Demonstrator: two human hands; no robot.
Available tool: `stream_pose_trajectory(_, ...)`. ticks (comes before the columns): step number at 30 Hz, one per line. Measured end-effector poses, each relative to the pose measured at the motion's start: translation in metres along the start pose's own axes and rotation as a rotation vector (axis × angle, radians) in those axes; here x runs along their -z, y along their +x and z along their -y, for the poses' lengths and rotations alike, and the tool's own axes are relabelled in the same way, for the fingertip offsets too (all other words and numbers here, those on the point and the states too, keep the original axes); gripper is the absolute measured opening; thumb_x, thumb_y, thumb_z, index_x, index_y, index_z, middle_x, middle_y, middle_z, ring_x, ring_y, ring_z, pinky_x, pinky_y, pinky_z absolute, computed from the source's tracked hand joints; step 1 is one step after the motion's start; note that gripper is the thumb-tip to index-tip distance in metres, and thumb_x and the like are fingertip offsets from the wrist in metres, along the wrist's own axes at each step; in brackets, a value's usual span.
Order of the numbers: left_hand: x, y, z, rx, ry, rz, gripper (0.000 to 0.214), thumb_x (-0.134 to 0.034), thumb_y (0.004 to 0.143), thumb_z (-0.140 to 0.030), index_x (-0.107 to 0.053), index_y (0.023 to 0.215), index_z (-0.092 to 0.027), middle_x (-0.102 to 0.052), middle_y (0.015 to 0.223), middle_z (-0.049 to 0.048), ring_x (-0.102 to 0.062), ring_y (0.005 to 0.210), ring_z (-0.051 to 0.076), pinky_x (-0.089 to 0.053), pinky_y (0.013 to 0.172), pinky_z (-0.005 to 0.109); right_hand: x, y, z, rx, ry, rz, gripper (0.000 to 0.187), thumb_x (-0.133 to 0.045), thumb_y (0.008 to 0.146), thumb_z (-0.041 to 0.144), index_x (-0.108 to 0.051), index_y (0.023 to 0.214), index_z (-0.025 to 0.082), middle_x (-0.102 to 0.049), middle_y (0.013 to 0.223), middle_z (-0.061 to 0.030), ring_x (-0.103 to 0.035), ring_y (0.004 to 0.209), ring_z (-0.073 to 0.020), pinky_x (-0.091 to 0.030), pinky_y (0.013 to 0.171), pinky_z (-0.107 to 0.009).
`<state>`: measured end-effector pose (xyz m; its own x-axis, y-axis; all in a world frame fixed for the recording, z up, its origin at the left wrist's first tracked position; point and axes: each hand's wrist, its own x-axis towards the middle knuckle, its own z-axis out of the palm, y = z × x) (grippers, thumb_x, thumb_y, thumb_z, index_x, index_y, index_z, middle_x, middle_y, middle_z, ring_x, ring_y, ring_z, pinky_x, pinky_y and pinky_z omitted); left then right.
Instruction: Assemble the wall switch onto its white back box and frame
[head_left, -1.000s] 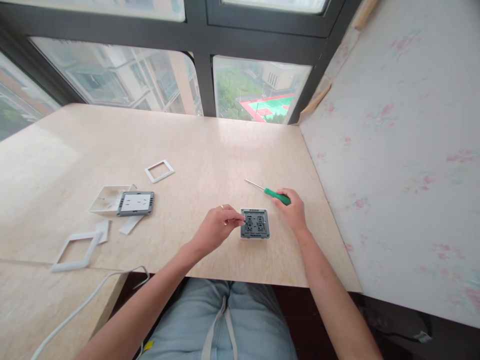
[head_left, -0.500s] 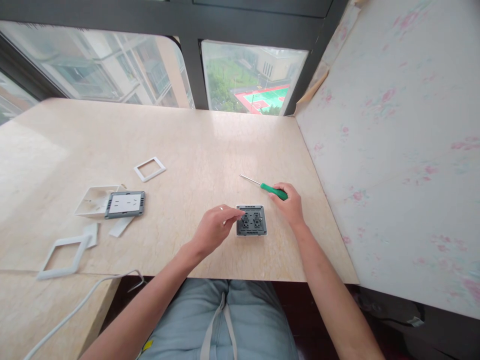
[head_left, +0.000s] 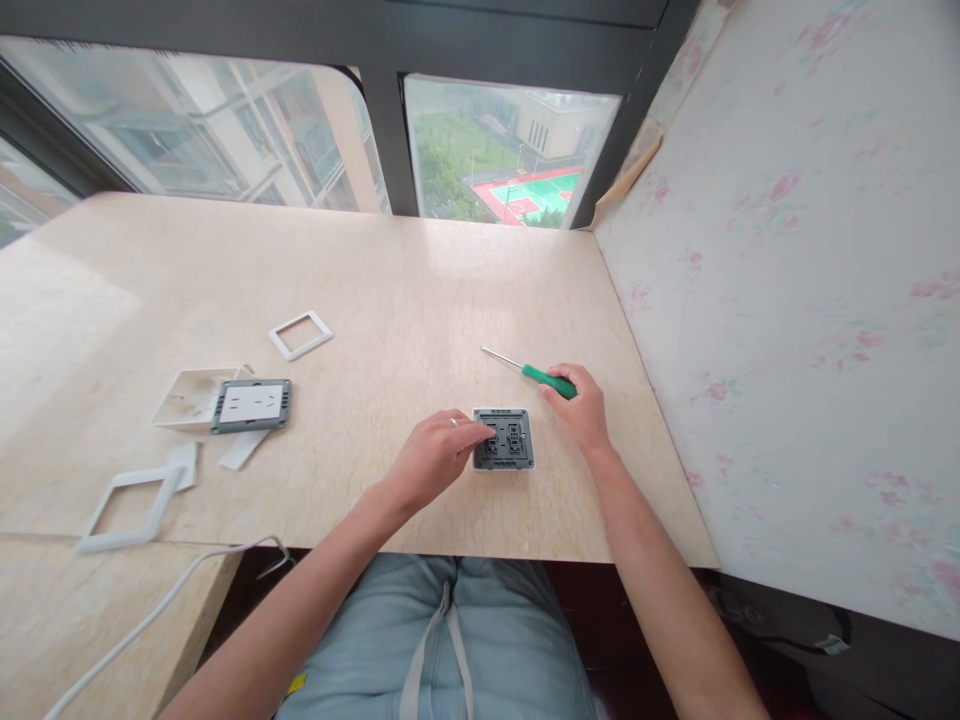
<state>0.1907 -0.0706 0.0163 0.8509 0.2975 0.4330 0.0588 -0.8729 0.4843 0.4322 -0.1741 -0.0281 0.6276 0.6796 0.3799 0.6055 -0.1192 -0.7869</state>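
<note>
A grey switch module [head_left: 508, 440] lies back side up on the marble-look table [head_left: 390, 300], near its front edge. My left hand [head_left: 439, 455] has its fingers bunched on the module's left edge and pinches it there. My right hand [head_left: 581, 408] is just right of the module, fingers closed round the green handle of a small screwdriver [head_left: 541, 375]. The screwdriver's metal shaft lies on the table and points away to the left.
At the left lie a grey socket module [head_left: 251, 405] on a white back box [head_left: 187, 397], a small white frame [head_left: 300, 334], a larger white frame [head_left: 124, 510] and white plastic pieces [head_left: 241, 450]. A white cable [head_left: 150, 610] hangs off the front. A papered wall [head_left: 787, 300] bounds the right.
Both hands stay where they were. My left fingers shifted slightly along the module's left edge. The camera tipped a little, so everything sits slightly higher in view.
</note>
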Motion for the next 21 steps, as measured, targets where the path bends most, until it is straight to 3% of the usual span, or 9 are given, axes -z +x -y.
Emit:
stream_pose_trajectory(6, 0.0055, -0.0020, -0.0070, 0.010, 0.063, 0.062, 0.032, -0.048, 0.091, -0.006, -0.072, 0.107, -0.019, -0.077, 0.089, 0.0083, -0.071, 0.089, 0.022, -0.058, 0.075, 0.036, 0.0004, 0.0001, 0.0006, 0.005, -0.001, 0.007, 0.014, -0.066, 0.076, 0.029, -0.065, 0.089, 0.022, -0.068, 0.098, -0.0061, -0.064, 0.096, -0.0248, -0.049, 0.092, -0.042)
stream_pose_trajectory(12, 0.0064, -0.0072, -0.0098, 0.036, 0.000, -0.033, 0.029, -0.050, 0.095, -0.011, -0.067, 0.117, -0.020, -0.075, 0.108, 0.0109, -0.070, 0.096, 0.022, -0.059, 0.082, 0.040, 0.0002, 0.0001, 0.0004, -0.002, -0.001, 0.008, 0.015, -0.066, 0.076, 0.030, -0.065, 0.089, 0.023, -0.068, 0.098, -0.0060, -0.064, 0.096, -0.0250, -0.049, 0.092, -0.043)
stream_pose_trajectory(21, 0.0034, -0.0061, -0.0096, 0.141, 0.075, 0.008, 0.015, -0.058, 0.093, -0.016, -0.073, 0.092, -0.018, -0.072, 0.097, 0.0079, -0.068, 0.084, 0.021, -0.056, 0.074, 0.035, 0.0001, -0.0002, 0.0004, 0.007, 0.001, 0.003, 0.014, -0.067, 0.076, 0.029, -0.065, 0.088, 0.022, -0.068, 0.097, -0.0058, -0.064, 0.095, -0.0247, -0.049, 0.091, -0.042)
